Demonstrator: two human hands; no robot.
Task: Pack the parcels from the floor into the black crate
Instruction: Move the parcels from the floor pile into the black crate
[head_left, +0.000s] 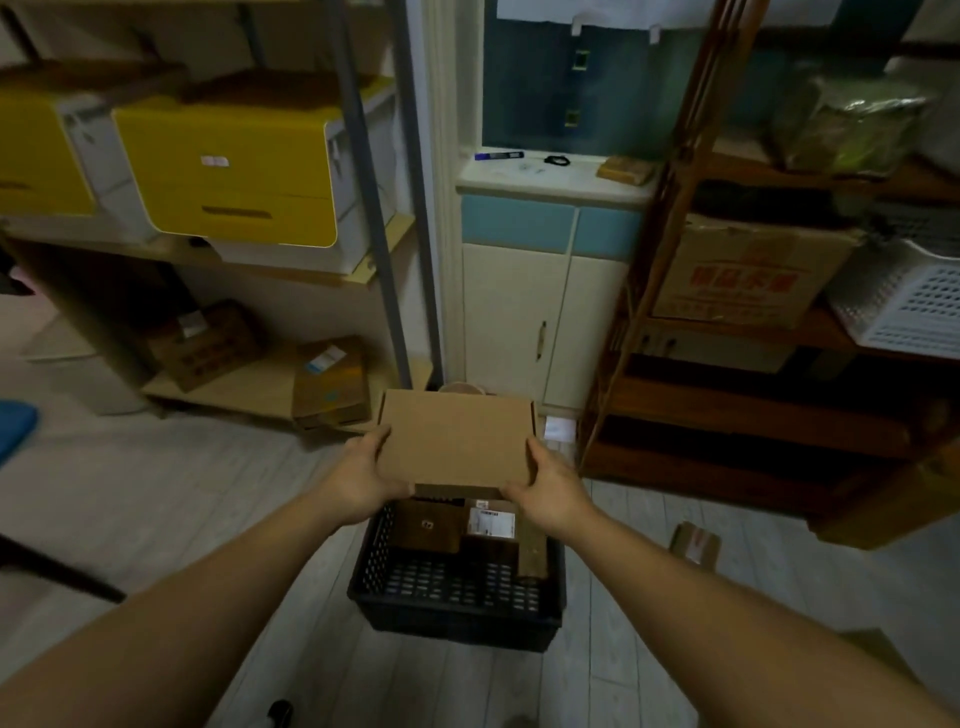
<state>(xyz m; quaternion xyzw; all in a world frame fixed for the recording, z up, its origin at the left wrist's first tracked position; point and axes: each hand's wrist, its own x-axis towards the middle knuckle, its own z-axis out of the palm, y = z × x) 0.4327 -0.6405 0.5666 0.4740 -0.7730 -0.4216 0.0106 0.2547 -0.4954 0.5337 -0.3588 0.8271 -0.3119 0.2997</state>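
Head view: both hands (358, 480) grip parcel (456, 437) above black crate (457, 608).

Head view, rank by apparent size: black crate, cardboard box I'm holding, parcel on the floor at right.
1. Black perforated plastic crate
2. Plain brown cardboard box, held nearer the camera, so unsure
3. Small brown floor parcel

We see a plain brown cardboard box (456, 439), dull and smooth, above a black plastic crate (457, 608) full of holes.

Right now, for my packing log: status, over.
Left hand, right hand grip flat parcel above black crate. More parcels inside. One loose parcel on floor. Nothing between.
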